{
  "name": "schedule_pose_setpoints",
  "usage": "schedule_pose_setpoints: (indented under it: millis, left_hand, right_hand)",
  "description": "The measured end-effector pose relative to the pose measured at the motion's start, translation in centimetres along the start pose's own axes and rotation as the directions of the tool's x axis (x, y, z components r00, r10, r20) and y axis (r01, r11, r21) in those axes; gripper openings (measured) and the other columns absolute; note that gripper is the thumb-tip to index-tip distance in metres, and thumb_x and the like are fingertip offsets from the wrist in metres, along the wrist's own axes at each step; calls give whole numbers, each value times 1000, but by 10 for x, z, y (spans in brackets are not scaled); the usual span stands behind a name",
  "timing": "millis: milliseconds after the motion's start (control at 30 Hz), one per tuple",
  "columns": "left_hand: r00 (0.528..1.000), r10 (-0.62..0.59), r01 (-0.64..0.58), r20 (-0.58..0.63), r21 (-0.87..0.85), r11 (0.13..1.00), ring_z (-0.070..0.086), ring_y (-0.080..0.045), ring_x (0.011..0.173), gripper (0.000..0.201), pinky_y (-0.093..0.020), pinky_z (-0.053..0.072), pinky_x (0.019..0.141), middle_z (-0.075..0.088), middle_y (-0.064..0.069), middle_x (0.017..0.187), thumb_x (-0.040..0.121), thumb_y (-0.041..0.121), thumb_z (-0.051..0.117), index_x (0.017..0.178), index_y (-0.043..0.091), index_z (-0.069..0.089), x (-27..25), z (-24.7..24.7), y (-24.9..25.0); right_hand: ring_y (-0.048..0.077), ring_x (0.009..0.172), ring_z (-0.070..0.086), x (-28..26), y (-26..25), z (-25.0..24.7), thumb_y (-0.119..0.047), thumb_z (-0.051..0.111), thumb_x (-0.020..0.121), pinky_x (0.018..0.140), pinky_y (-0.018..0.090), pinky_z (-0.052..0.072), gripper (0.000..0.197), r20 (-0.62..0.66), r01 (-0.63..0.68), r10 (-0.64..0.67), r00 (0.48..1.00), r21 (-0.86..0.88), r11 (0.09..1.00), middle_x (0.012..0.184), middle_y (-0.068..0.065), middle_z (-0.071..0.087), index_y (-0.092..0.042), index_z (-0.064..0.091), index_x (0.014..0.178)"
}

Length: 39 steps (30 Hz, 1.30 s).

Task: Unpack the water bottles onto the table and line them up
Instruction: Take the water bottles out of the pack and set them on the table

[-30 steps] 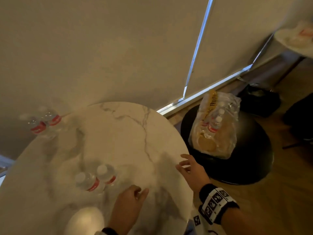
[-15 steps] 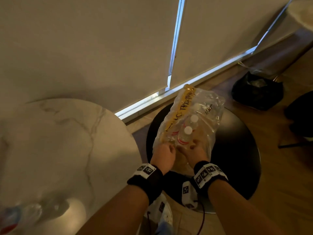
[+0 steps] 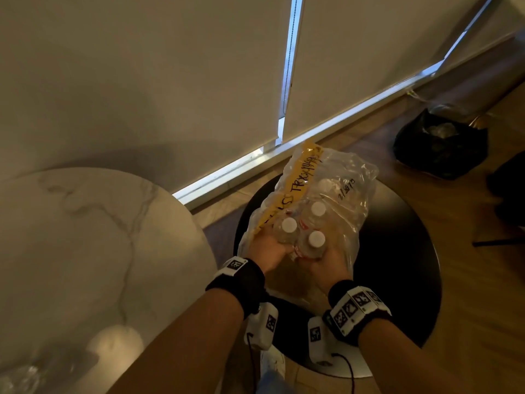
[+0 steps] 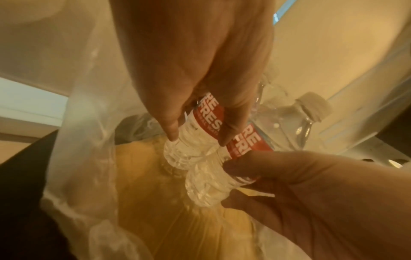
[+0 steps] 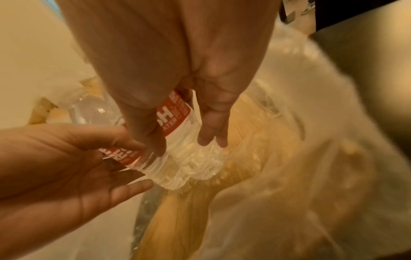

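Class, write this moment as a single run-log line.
left hand: grips left bottle | right hand: grips right bottle | site: plastic bag on black stool | third bottle: in bag

The left hand (image 4: 195, 58) comes down from the top, thumb and fingers gripping a clear water bottle (image 4: 195, 137) by its red label. Just beside that bottle, touching it on the lower right, is a second red-labelled bottle (image 4: 224, 168), held by the right hand (image 4: 311, 198). A third bottle (image 4: 295, 123) with a white cap lies behind them. Crumpled clear plastic wrap (image 4: 89, 133) surrounds the first bottle.
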<state>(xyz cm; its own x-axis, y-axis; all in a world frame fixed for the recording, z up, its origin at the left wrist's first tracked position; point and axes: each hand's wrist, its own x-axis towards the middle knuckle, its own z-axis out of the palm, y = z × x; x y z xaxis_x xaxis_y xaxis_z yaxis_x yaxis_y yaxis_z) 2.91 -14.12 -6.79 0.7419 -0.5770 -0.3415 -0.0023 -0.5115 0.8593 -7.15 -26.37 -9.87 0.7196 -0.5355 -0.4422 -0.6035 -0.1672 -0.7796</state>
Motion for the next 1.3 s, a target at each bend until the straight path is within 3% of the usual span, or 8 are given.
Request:
schedule_pose_setpoints:
  millis: [200, 367, 533, 667, 800, 967, 1067, 1300]
  left_hand:
    - [997, 71, -65, 29, -181, 981, 55, 16, 111, 76, -12, 44, 100, 59, 23, 120, 72, 2, 82, 116, 52, 47, -53, -21, 2]
    - [1000, 15, -10, 19, -220, 976, 62, -7, 114, 67, -35, 50, 102, 65, 8, 123, 70, 18, 83, 127, 34, 51, -158, -68, -33]
    - [987, -75, 26, -144, -313, 949, 65, -3, 105, 54, -11, 48, 86, 68, 10, 114, 74, 18, 84, 118, 30, 56, -295, -122, -89]
    - [911, -251, 123, -328, -364, 923, 67, -6, 101, 54, -24, 53, 88, 70, 9, 110, 67, 24, 86, 111, 34, 57, -383, -154, -146]
    - [823, -340, 154, -455, -398, 904, 64, 13, 85, 43, -6, 48, 68, 69, 12, 100, 74, 11, 82, 103, 32, 57, -448, -202, -194]
    - [764, -365, 146, -532, -408, 901, 63, 10, 91, 49, -7, 46, 70, 68, 11, 107, 75, 19, 82, 113, 30, 54, -470, -253, -232]
    - [773, -358, 154, -523, -393, 906, 65, -10, 101, 61, -19, 47, 76, 68, 6, 112, 67, 38, 80, 120, 24, 55, -467, -271, -241]
    - [810, -354, 261, -468, -252, 932, 70, -10, 100, 65, -32, 57, 87, 72, 8, 109, 60, 50, 88, 117, 31, 61, -473, -274, -253]
  right_hand:
    - [21, 114, 58, -66, -23, -12, -20, 84, 73, 102, 40, 45, 56, 108, 50, -46, 993, -26, 998, 120, 1, 65, -20, 58, 123]
    - [-2, 99, 64, -153, -50, 24, -32, 84, 72, 87, 19, 52, 52, 253, 186, -147, 956, -136, 973, 108, -14, 69, -30, 59, 117]
    - [-15, 93, 57, -248, -62, 110, -35, 85, 68, 76, 6, 44, 57, 371, 211, -151, 916, -127, 969, 102, -28, 65, -46, 53, 114]
    - [-13, 92, 62, -305, -66, 195, -43, 83, 65, 72, 5, 46, 51, 462, 225, -158, 873, -94, 970, 98, -31, 69, -47, 57, 109]
    - [-1, 85, 63, -352, -81, 288, -39, 81, 69, 62, 0, 42, 48, 458, 271, -205, 865, -83, 959, 97, -16, 69, -32, 57, 110]
    - [17, 97, 64, -375, -105, 363, -28, 79, 73, 70, 15, 44, 52, 407, 231, -184, 895, -68, 971, 100, -8, 65, -25, 52, 117]
    - [22, 99, 64, -377, -114, 383, -30, 79, 74, 80, 27, 48, 53, 368, 212, -171, 914, -73, 975, 104, -3, 65, -22, 52, 120]
    - [19, 110, 61, -365, -112, 369, -36, 84, 64, 92, 35, 51, 80, 430, 238, -140, 892, -182, 954, 123, -4, 61, -23, 46, 133]
